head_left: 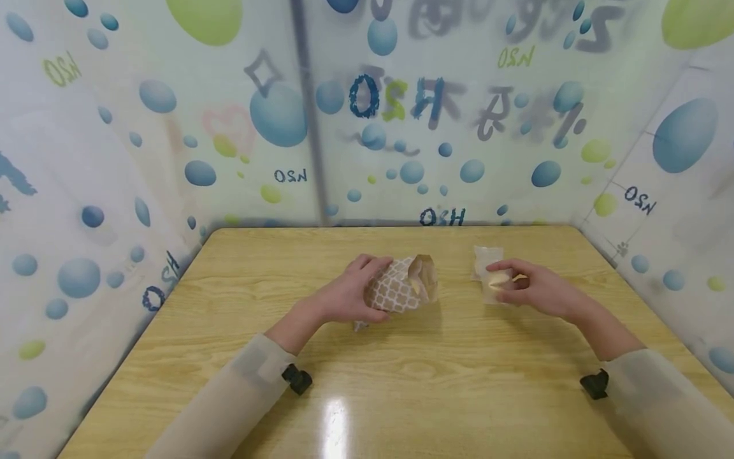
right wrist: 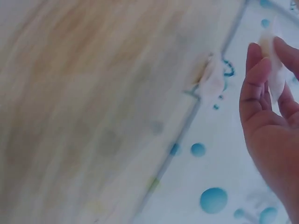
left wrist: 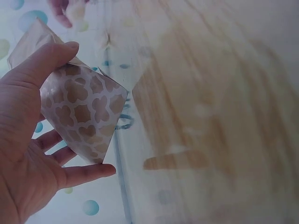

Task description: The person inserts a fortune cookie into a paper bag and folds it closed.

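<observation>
A: Hands first, quick?

B: Left hand [head_left: 352,296] gripping a patterned paper bag [head_left: 394,293], thumb one side, fingers the other. Right hand [head_left: 541,292] pinching a small clear packet [head_left: 494,285] between thumb and fingertips. One packet or two overlapping? Can't tell.

A: Key relation?

B: I'd say the bag's mouth. Bag sits left of the packet, its long axis slanting from near-left to far-right, open end facing the right hand's side. Well apart, both over the far half of the table [head_left: 430,408]. Left hand's nearer the bag, obviously; it's holding it.

A: Materials?

B: Bag's creased brown paper, white lattice print, plain brown inside the crumpled mouth. Packet's thin, flattish, see-through, something yellowish in it; contents too blurred to name.

A: Further out?

B: Cream sleeves [head_left: 229,395], a black device [head_left: 297,378] at each wrist. Glossy wood-grain tabletop, rounded back corners. Pale curtain [head_left: 516,197] round it, blue and green bubbles, reversed "H2O".
</observation>
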Available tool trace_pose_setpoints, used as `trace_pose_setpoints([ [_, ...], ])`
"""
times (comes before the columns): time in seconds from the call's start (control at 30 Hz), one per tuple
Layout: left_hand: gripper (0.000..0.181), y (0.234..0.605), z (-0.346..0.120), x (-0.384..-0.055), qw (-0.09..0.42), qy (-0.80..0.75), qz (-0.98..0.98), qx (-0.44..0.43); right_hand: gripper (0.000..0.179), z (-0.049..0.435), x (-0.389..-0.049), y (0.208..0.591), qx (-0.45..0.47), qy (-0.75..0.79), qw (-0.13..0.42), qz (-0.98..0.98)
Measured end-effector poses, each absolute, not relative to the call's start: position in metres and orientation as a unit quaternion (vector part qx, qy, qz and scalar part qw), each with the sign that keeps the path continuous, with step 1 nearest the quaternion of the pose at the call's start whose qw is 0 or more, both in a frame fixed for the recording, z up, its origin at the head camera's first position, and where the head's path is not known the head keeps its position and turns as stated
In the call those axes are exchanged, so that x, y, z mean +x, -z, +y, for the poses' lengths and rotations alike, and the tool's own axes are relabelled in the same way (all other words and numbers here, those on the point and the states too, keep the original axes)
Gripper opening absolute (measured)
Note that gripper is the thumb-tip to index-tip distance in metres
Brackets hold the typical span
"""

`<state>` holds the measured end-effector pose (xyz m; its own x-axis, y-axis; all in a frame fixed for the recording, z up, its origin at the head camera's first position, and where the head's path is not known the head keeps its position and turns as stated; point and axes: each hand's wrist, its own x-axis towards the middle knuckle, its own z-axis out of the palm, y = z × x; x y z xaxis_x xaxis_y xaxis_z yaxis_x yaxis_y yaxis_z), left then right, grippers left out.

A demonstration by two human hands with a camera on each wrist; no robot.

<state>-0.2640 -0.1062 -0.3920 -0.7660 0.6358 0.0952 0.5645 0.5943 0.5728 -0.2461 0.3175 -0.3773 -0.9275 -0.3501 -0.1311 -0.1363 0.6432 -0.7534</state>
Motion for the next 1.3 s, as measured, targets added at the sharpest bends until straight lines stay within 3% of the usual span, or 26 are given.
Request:
trace_pose_setpoints([
  [0.53, 0.109, 0.387, -0.109, -0.265, 0.056, -0.293, 0.894, 0.336, 0.049, 0.277, -0.237, 0.348, -0.192, 0.444, 0.083, 0.872],
  [0.83, 0.109, 0.387, -0.11, -0.265, 0.057, -0.292, 0.893, 0.338, 0.05, 0.25, -0.238, 0.34, -0.182, 0.498, 0.076, 0.844],
  [1.3, 0.108, 0.388, -0.106, -0.261, 0.075, -0.297, 0.887, 0.344, 0.041, 0.219, -0.246, 0.344, -0.207, 0.417, 0.046, 0.884],
])
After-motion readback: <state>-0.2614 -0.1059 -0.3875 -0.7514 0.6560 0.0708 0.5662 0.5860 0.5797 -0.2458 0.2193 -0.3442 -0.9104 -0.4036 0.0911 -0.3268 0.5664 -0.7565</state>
